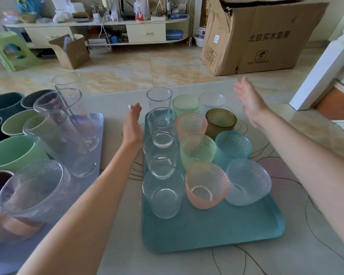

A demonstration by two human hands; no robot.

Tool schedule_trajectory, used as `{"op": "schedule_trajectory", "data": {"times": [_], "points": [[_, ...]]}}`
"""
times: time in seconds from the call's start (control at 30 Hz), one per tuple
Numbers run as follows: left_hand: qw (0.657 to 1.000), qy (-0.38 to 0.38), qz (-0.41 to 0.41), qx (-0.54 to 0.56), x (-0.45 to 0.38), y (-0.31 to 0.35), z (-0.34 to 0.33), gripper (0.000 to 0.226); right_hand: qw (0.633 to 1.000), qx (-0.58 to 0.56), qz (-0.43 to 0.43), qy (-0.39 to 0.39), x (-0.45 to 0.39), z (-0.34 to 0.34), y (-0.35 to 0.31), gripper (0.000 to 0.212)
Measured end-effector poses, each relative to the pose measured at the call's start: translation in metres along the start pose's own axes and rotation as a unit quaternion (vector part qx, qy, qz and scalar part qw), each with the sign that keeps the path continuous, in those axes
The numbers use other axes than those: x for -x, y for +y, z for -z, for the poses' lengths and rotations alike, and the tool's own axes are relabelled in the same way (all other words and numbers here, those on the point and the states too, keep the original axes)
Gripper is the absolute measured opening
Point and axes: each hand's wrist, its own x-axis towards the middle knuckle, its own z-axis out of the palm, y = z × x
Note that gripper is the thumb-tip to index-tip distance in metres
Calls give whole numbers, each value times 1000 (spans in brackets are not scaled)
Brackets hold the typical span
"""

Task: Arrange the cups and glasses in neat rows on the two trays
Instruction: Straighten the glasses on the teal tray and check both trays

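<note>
A teal tray [216, 231] lies in front of me, holding a left column of clear glasses [163, 191] and two columns of textured coloured cups, among them a pink cup [207, 185], a green cup [197, 149] and a dark olive cup [220, 120]. My left hand [132, 126] is open, fingers straight, just left of the tray beside the clear column. My right hand [248, 104] is open, raised above the tray's far right corner. Neither hand holds anything. A blue-grey tray [96, 135] at left carries tall clear glasses [68, 124] and several solid-coloured cups [12, 153].
Both trays rest on a pale table [117, 195] with a curved line pattern. Beyond its far edge are tiled floor, a large cardboard box [262, 36], a smaller box [72, 52], a green stool [10, 50] and a low cabinet [107, 30].
</note>
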Motion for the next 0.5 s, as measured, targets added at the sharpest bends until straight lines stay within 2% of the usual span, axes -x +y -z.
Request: {"op": "schedule_trajectory", "data": {"times": [0.17, 0.27, 0.33, 0.43, 0.5], "points": [[998, -41, 45, 26, 3, 0, -17, 49, 994, -90, -28, -46, 0, -24, 24, 58], [993, -50, 73, 80, 2, -1, -18, 46, 986, -144, -49, -64, 0, -29, 21, 46], [993, -58, 78, 73, 3, 0, -17, 43, 983, -164, -48, -73, -2, -29, 21, 33], [990, -66, 83, 88, 0, -5, -15, 31, 981, -178, -36, -73, -2, -28, 23, 30], [985, -96, 86, 116, -1, -7, -10, 35, 980, -184, -30, -71, -1, -27, 23, 29]]}}
